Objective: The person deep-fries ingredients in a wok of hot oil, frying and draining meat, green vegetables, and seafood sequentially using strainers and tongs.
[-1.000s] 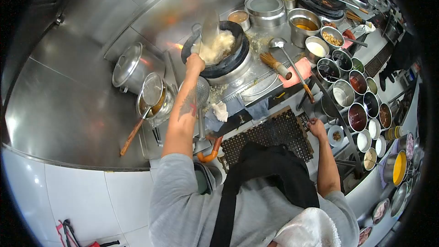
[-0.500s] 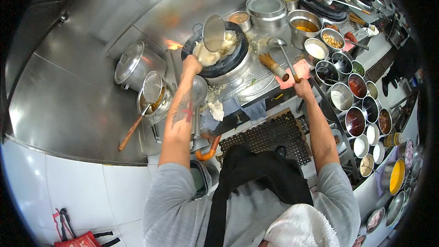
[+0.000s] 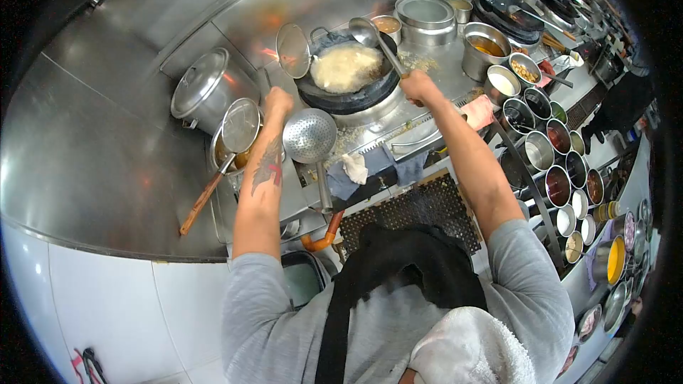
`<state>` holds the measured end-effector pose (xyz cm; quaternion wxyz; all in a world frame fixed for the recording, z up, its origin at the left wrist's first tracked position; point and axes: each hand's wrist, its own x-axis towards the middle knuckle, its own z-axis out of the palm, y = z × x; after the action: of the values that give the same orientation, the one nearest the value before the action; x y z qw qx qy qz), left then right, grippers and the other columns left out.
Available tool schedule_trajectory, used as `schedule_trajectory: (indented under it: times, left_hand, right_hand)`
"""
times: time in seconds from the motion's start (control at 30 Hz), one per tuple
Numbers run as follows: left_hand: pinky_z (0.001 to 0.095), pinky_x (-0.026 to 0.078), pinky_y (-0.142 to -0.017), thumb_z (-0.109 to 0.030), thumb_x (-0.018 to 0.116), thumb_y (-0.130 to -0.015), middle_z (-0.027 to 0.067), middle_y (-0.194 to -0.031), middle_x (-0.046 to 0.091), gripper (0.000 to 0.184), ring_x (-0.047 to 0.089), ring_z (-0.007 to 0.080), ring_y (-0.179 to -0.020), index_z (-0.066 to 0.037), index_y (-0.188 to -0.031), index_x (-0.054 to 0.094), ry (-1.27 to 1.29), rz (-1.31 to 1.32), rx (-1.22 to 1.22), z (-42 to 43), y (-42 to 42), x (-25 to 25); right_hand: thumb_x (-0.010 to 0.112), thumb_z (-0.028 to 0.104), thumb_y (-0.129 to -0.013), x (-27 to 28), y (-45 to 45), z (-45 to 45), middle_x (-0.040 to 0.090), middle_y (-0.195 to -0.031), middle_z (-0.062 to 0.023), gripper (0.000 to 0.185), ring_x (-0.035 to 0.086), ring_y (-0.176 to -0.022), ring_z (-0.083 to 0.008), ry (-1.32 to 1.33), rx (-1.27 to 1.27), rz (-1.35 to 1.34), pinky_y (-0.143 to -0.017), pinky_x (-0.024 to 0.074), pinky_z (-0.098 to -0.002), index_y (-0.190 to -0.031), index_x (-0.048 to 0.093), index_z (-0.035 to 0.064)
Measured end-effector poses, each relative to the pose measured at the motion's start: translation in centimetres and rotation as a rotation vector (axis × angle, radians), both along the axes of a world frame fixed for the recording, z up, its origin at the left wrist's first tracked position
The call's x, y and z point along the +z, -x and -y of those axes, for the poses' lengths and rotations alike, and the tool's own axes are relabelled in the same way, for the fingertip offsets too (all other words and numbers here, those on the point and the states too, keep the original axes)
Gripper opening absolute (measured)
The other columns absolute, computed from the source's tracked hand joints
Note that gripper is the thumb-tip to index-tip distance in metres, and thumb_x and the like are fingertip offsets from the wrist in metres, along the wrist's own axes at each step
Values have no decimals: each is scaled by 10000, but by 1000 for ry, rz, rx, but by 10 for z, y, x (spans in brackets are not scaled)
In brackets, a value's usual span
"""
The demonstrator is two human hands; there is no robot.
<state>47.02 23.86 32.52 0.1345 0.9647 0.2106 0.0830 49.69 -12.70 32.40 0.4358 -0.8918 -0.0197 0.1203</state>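
Observation:
My left hand point(image 3: 279, 102) is closed around the handle of a round mesh strainer point(image 3: 293, 50), held tilted at the left rim of the wok. My right hand point(image 3: 420, 88) grips a metal ladle point(image 3: 364, 31), its bowl above the wok's far right rim. Pale, bubbling food point(image 3: 346, 68) fills the middle of the black wok point(image 3: 356, 103) on the burner. A perforated skimmer point(image 3: 310, 135) lies just right of my left forearm. Beyond that forearm, a second mesh strainer point(image 3: 240, 125) with a wooden handle rests over a pot.
A lidded stockpot point(image 3: 213, 89) stands at the left. Behind and right of the wok are a lidded pot point(image 3: 425, 20), a pot of amber liquid point(image 3: 486, 50) and several containers of sauces and seasonings. A pink cloth point(image 3: 479, 112) lies by my right forearm. Flame glows near the wok's left side.
The strainer has moved left from over the wok to its rim, uncovering the food. My right hand has carried the ladle up and left to the wok, away from the pink cloth.

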Motion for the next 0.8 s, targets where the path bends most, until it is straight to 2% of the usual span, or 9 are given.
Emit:
schedule_trajectory:
  times: [0.1, 0.2, 0.27, 0.37, 0.5, 0.6, 0.63, 0.73, 0.8]
  left_hand:
    - [405, 470, -902, -124, 553, -789, 285, -1114, 576, 342, 568, 382, -1065, 69, -1068, 598, 60, -1, 46, -5, -14, -9]
    - [437, 531, -688, -85, 523, -810, 286, -991, 626, 256, 646, 378, -838, 76, -1001, 580, 14, -21, -19, -25, -45, -57]
    - [358, 428, -401, -23, 442, -849, 241, -834, 609, 127, 551, 241, -542, 63, -911, 512, 1130, -123, 9, -30, -47, -72]
    - [244, 243, -320, 20, 353, -877, 181, -767, 541, 82, 347, 104, -455, 42, -883, 432, 1403, -227, 59, -31, -46, -79]
    - [190, 259, -337, 2, 372, -899, 136, -794, 531, 106, 377, 70, -484, 62, -944, 447, 1709, -298, -3, -47, -41, -88]
    - [188, 262, -337, 8, 375, -898, 127, -788, 509, 106, 377, 70, -479, 71, -965, 428, 1806, -317, 14, -62, -54, -122]
    - [188, 262, -337, 8, 375, -898, 127, -788, 509, 106, 377, 70, -479, 71, -965, 428, 1798, -324, 17, -46, -45, -113]
    - [194, 255, -334, 28, 368, -889, 136, -794, 500, 93, 356, 71, -454, 78, -957, 405, 1752, -242, -8, 4, -28, -80]
    - [201, 257, -329, 7, 364, -895, 137, -788, 512, 94, 358, 74, -446, 67, -944, 417, 1758, -179, 129, 15, -35, -87]
  right_hand:
    - [532, 158, -763, -9, -8, -66, 649, -700, -222, 246, 678, -704, -309, 89, -142, 72, -687, 529, -377, -696, 661, -40]
    - [530, 135, -767, -27, -15, -109, 660, -713, -208, 229, 682, -733, -300, 161, -68, 48, -704, 535, -358, -698, 674, -30]
    - [526, 126, -767, -26, -18, -111, 651, -670, -194, 226, 672, -675, -292, 66, -45, -62, -668, 535, -369, -682, 671, -26]
    - [496, 94, -777, -34, -22, -98, 561, -506, -148, 260, 560, -430, -254, -66, 101, -62, -437, 447, -392, -562, 595, -14]
    - [506, 155, -777, -29, -19, -71, 555, -498, -140, 289, 561, -412, -245, -133, -18, -171, -436, 466, -373, -568, 590, -28]
    - [506, 122, -772, -27, 11, -72, 639, -743, -263, 253, 656, -731, -356, 121, -2, 224, -707, 516, -434, -739, 647, -85]
    - [502, 143, -762, -42, 12, -83, 628, -844, -299, 283, 633, -888, -373, 140, -166, 162, -822, 482, -444, -774, 657, -93]
    - [503, 157, -759, -18, 21, -74, 621, -837, -306, 292, 644, -865, -366, 206, -20, 81, -792, 498, -425, -751, 643, -100]
    - [511, 144, -745, -10, 15, -54, 611, -855, -316, 285, 642, -859, -376, -91, 9, -222, -783, 502, -416, -778, 622, -116]
